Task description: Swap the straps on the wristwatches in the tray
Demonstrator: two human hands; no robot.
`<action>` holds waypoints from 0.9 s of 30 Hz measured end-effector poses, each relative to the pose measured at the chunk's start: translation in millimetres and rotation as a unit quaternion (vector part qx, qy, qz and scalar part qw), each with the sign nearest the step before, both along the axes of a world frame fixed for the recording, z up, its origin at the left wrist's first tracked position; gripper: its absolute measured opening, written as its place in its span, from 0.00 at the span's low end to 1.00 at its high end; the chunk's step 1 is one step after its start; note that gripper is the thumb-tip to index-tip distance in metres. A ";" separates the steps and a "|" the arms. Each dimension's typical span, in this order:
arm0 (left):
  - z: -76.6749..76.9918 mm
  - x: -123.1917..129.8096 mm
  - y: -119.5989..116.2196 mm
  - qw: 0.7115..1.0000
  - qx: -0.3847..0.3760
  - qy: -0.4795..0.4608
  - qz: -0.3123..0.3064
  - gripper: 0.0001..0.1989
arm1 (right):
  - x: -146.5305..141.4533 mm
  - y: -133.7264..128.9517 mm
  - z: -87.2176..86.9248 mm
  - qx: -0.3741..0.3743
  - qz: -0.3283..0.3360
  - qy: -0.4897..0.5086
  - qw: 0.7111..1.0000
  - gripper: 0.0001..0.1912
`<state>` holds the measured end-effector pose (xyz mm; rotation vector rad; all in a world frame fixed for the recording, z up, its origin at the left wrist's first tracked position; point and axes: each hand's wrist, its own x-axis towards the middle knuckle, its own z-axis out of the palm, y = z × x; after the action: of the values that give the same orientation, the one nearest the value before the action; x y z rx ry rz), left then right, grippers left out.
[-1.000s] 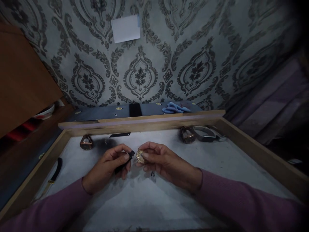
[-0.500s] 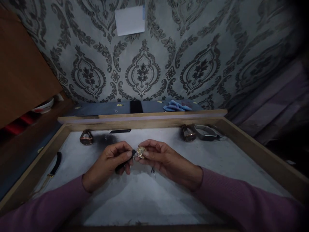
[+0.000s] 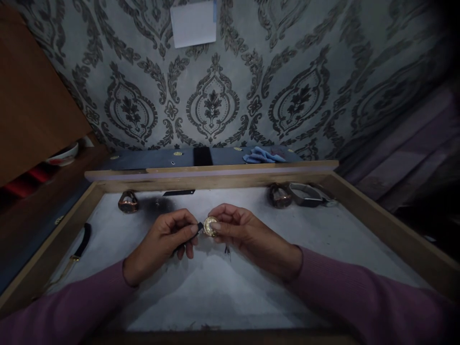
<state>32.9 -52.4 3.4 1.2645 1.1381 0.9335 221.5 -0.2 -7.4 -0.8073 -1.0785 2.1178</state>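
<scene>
My left hand (image 3: 166, 237) is closed, with a black watch strap (image 3: 200, 225) pinched between thumb and fingers. Most of that strap is hidden by the hand. In my right hand (image 3: 251, 237) a round gold watch case (image 3: 209, 226) is gripped at its right side, its glittering rim facing me. The strap's end meets or nearly meets the case; whether they are joined, I cannot tell. Just below the right fingers shows the tip of a thin metal tool (image 3: 227, 252), its other end covered by the hand.
Wooden edging (image 3: 215, 183) surrounds the white work surface. At the back are a black blade (image 3: 178, 192), a rose-gold watch (image 3: 128, 202), another dark watch (image 3: 279, 195) and a grey watch band (image 3: 305, 194). A black strap piece with gold (image 3: 83, 239) lies left. Beyond the edging lies a blue cloth (image 3: 261, 155).
The gold case has turned slightly in my right fingers, showing more of its glittering face. My left hand keeps its grip on the strap, almost unmoved.
</scene>
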 end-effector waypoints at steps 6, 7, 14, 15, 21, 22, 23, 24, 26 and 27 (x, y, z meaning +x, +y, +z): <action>2.5 -0.4 -1.5 0.999 0.019 0.042 -0.002 0.12 | -1.7 0.2 -2.2 0.038 -0.007 0.004 0.999 0.13; 3.1 -0.3 -1.8 0.998 0.026 0.054 -0.002 0.11 | -2.0 0.2 -3.0 0.051 -0.007 0.004 0.999 0.13; 4.6 -1.0 -5.7 0.983 0.112 0.145 -0.009 0.09 | -1.7 -4.3 1.3 0.174 -0.009 -0.023 0.984 0.14; 4.3 -1.3 -6.1 0.982 0.115 0.152 -0.009 0.09 | -1.7 -5.4 2.5 0.191 -0.010 -0.029 0.981 0.14; 2.7 -0.9 -8.7 0.976 0.124 0.180 -0.013 0.08 | -2.6 -12.9 2.2 0.278 -0.027 -0.065 0.958 0.12; 2.7 -0.3 -9.3 0.975 0.125 0.186 -0.015 0.08 | -2.6 -14.1 1.4 0.294 -0.031 -0.077 0.952 0.11; 2.8 0.3 -9.8 0.974 0.126 0.190 -0.017 0.08 | -2.6 -15.1 0.6 0.309 -0.033 -0.089 0.946 0.10; 2.9 0.9 -10.3 0.973 0.127 0.194 -0.019 0.08 | -2.6 -15.9 -0.1 0.322 -0.032 -0.099 0.941 0.09; 3.0 1.8 -10.9 0.972 0.127 0.197 -0.022 0.08 | -2.5 -16.7 -1.1 0.333 -0.031 -0.107 0.937 0.08; 3.2 2.0 -11.1 0.972 0.127 0.198 -0.022 0.08 | -2.5 -16.8 -1.4 0.329 -0.028 -0.105 0.938 0.08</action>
<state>34.9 -63.5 6.6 1.7343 1.3190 0.8320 219.0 -17.0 -8.8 -0.7181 -1.7196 1.4795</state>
